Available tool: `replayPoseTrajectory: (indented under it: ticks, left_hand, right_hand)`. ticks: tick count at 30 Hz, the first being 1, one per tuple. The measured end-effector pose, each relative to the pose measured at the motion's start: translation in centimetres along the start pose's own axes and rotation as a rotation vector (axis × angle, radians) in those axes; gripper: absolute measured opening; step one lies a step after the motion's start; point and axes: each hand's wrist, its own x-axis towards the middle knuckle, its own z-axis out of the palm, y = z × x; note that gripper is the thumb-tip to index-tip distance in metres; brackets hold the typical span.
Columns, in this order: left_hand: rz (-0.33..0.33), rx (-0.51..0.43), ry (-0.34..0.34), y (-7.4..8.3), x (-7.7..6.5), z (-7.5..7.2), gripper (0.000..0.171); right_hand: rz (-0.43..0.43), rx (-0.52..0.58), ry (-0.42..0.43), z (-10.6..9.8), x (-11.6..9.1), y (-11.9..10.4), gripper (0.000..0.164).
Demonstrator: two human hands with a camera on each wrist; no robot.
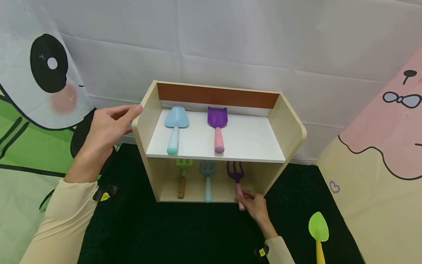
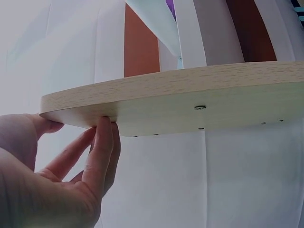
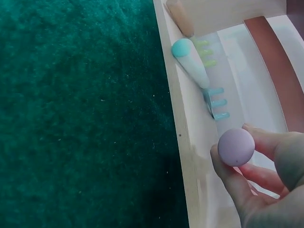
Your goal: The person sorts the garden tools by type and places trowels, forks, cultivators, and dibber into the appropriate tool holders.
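My right hand [image 1: 255,207] pinches the pink handle of a purple toy garden fork [image 1: 235,171] at the right of the lower shelf; the handle's round end [image 3: 236,147] faces the right wrist camera. With its fingertips, my left hand [image 1: 105,123] touches the upper front corner of the shelf unit's left side panel [image 2: 156,102], thumb at the edge and fingers against the outer face. A blue fork [image 1: 208,176] and a green fork [image 1: 183,172] with a brown handle lie on the lower shelf. On the white upper shelf [image 1: 250,139] lie a blue shovel [image 1: 177,123] and a purple shovel [image 1: 217,121] with pink handle.
A lime green trowel [image 1: 318,227] with a yellow handle lies on the dark green carpet [image 1: 184,234] at lower right. White cloth [image 1: 230,44] hangs behind the unit. Cartoon-printed panels stand at left [image 1: 29,135] and right [image 1: 379,161].
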Motion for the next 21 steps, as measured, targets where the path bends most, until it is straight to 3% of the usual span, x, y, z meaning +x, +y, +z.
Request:
replayPoseTrajectory:
  ticks: [6,21]
  left_hand:
    - [0.011,-0.002,0.012,0.0,0.1,0.1,0.077]
    - [0.02,0.007,0.015,-0.1,0.0,0.0,0.076]
  right_hand:
    - [0.014,0.0,0.007,0.4,0.7,-0.4,0.033]
    - [0.07,-0.061,0.007,1.4,2.3,0.2,0.039]
